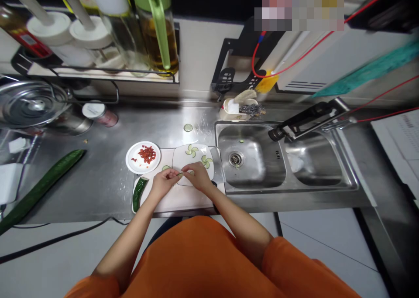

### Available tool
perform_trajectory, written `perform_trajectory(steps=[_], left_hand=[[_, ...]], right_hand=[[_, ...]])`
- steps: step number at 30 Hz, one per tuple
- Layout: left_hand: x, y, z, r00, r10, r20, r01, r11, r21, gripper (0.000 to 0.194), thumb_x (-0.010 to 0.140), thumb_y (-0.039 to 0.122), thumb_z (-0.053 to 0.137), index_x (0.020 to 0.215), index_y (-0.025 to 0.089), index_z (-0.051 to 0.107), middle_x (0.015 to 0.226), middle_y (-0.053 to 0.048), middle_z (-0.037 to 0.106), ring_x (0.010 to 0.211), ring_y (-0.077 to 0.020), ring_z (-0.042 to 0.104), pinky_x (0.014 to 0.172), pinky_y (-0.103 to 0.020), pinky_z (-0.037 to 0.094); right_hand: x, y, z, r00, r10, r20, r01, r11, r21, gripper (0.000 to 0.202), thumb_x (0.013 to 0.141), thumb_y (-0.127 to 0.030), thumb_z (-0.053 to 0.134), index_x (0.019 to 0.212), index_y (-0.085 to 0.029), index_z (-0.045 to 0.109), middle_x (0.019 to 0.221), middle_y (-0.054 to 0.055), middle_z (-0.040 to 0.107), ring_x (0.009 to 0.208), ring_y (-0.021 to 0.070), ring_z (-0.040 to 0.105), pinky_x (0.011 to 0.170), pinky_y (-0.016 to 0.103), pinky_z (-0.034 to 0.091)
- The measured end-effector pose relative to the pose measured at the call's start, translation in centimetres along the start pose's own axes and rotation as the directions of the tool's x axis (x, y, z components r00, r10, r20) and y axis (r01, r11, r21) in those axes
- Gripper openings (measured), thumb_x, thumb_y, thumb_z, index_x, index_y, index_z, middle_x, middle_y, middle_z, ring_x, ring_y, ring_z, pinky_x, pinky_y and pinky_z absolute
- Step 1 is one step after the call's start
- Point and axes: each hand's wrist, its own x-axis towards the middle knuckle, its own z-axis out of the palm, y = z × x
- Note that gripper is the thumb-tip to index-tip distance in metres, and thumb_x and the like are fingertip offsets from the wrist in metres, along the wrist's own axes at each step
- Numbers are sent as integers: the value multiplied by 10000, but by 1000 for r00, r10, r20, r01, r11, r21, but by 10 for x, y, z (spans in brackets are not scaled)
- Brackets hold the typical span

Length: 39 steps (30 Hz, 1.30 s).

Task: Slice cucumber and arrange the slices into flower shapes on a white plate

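Observation:
My left hand (164, 182) and my right hand (198, 176) meet over the near edge of a squarish white plate (178, 156). Pinched between their fingertips is a thin, dark-edged cucumber slice (180, 174), mostly hidden by the fingers. Two pinwheels of cucumber slices, a far one (191, 150) and a right one (206, 161), lie on the plate. Beneath it is a white cutting board (163, 203), with a cut cucumber piece (140, 193) at its left end. A knife blade (217, 160) lies along the plate's right side, its handle partly behind my right wrist.
A round white plate (133, 152) of small red pieces stands to the left. Farther left lies a long cucumber (46, 186). One cucumber slice (188, 127) rests on the steel counter. A double sink (252, 176) with a black faucet (301, 119) is at right; bottles (160, 49) line the rack.

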Motion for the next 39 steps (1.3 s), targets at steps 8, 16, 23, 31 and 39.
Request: perform_trajectory(steps=[8, 16, 23, 31, 39], left_hand=[[2, 3, 5, 990, -114, 80, 127, 974, -186, 421, 524, 447, 792, 761, 133, 642, 653, 18, 581, 558, -59, 462, 534, -185, 341], [7, 4, 11, 849, -444, 286, 529, 713, -461, 331, 775, 426, 655, 905, 132, 577, 711, -39, 632, 546, -61, 558, 463, -139, 406], [11, 13, 21, 684, -455, 570, 730, 433, -529, 159, 893, 224, 506, 884, 87, 586, 707, -59, 623, 532, -49, 555, 449, -116, 431], [14, 11, 28, 853, -430, 296, 522, 691, -500, 205, 637, 112, 716, 821, 121, 626, 616, 8, 600, 543, -64, 559, 477, -138, 402], [7, -8, 37, 988, -151, 17, 147, 978, 147, 141, 651, 270, 646, 757, 178, 663, 575, 38, 604, 558, -107, 553, 596, -224, 412]], right_hand=[[2, -2, -18, 995, -15, 101, 6, 996, 94, 83, 780, -205, 634, 757, -189, 712, 744, 5, 692, 770, 144, 583, 750, 259, 398], [7, -5, -40, 991, -15, 134, -10, 983, 185, 77, 772, -203, 628, 751, -178, 698, 733, 6, 668, 771, 138, 577, 683, 231, 400], [14, 3, -57, 970, -58, 237, -4, 968, 250, 56, 747, -201, 640, 742, -176, 689, 705, -8, 651, 742, 128, 571, 740, 241, 410], [23, 16, -57, 947, 15, 320, -51, 993, 105, 97, 761, -209, 612, 767, -174, 701, 711, -4, 676, 719, 120, 593, 693, 216, 411], [28, 17, -53, 909, 104, 403, 57, 928, -368, 112, 759, -245, 618, 811, -243, 718, 768, 8, 691, 871, 185, 575, 745, 268, 367]])
